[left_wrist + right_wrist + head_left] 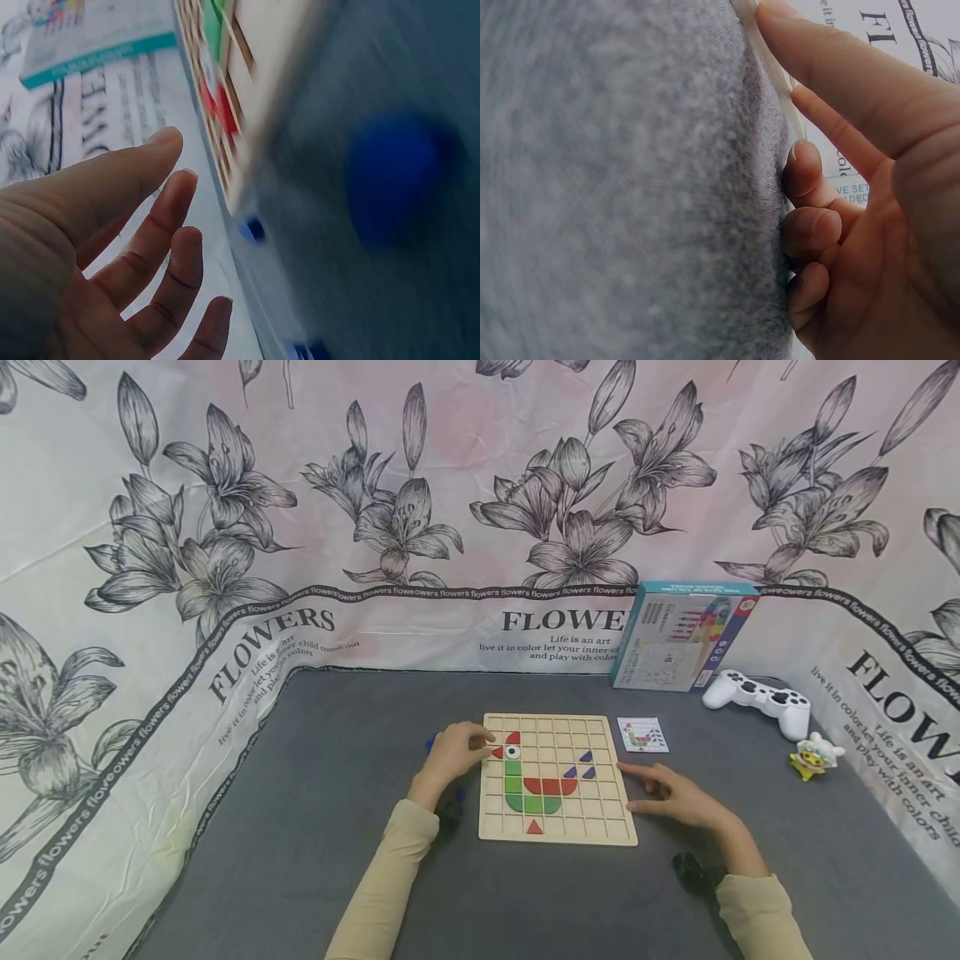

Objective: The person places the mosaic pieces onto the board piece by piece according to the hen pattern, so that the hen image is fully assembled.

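Observation:
A wooden grid board lies on the grey table, bearing red, green and blue pieces in a bird-like figure. The bird's round eye piece has a red triangle to its left. My left hand is over the board's upper left edge, fingertips close to that triangle. In the left wrist view its thumb and fingers are apart and hold nothing. My right hand touches the board's right edge with extended index finger and thumb; its other fingers are bent. Blue pieces lie left of the board, partly hidden by my left hand.
A small picture card lies right of the board. Behind it a box leans against the flowered cloth. A white game controller and a small yellow-and-white figurine are at the far right.

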`<state>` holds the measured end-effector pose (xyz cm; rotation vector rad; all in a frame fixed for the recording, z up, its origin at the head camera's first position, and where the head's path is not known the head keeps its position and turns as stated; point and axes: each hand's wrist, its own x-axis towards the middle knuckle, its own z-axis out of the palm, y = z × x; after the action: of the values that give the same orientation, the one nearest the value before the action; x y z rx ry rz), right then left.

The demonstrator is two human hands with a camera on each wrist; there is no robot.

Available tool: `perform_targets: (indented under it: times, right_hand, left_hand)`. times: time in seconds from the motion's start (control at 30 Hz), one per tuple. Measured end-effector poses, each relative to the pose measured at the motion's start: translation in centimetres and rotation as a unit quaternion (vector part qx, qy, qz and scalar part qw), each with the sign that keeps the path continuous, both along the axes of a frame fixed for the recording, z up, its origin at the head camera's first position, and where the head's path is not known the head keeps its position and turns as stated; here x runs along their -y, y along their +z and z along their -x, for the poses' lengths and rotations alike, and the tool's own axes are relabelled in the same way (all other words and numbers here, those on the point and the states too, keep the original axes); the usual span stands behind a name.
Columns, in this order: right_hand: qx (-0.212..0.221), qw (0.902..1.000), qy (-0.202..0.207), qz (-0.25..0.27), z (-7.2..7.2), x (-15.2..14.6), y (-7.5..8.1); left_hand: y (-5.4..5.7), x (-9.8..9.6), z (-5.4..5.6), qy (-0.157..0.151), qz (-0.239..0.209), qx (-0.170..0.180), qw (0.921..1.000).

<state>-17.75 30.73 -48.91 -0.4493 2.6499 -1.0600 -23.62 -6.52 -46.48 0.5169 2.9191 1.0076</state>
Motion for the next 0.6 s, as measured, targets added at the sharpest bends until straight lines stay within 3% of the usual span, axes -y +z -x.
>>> perform_targets:
  times: [0.2,0.6]
  right_hand:
    - [-0.001,1.0000,0.003,-0.001,0.0,0.1,0.1]
    - [-0.002,0.9998,0.001,-0.018,0.1,0.0,0.0]
  left_hand:
    - [-0.5,2.8,0.9,0.040,0.024,-0.007,0.9989]
    - [-1.1,7.3,3.1,0.011,0.082,-0.003,0.9966]
